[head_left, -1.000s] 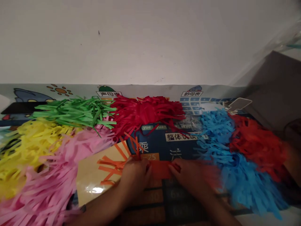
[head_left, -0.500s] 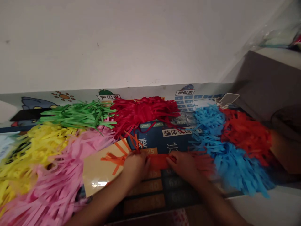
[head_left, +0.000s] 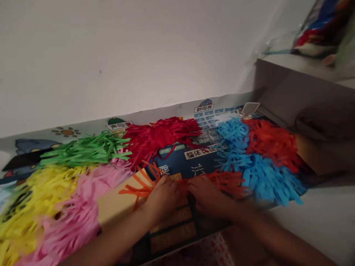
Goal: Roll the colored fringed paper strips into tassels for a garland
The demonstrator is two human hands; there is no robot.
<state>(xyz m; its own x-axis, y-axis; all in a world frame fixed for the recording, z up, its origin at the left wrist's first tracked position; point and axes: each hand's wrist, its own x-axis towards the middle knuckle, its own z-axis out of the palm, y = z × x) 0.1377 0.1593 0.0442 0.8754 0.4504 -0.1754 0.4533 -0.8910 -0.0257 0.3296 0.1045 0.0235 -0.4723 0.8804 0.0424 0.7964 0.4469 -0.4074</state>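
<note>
An orange fringed paper bundle [head_left: 227, 181] lies across the middle of the table, its cut strips fanning out at both ends. My left hand [head_left: 165, 194] is closed around it near the left strips. My right hand [head_left: 206, 194] grips the same bundle further right, fingers curled over its uncut middle. Only a short stretch of that middle shows between my hands. Beneath the left strips lies a tan sheet [head_left: 116, 201]. Just behind my hands sits a crimson fringed bundle [head_left: 163, 136].
Green [head_left: 85, 149], yellow [head_left: 41, 199] and pink [head_left: 72, 218] fringed bundles cover the left side. Blue [head_left: 266, 177] and red-orange [head_left: 271, 142] ones lie at the right, beside a grey box-like unit [head_left: 299, 99]. A printed chart mat [head_left: 177, 162] covers the table against the wall [head_left: 124, 55].
The camera view has turned to the right, so the scene shifts left and tilts. My right hand has moved closer to my left along the orange bundle, and both still grip it.
</note>
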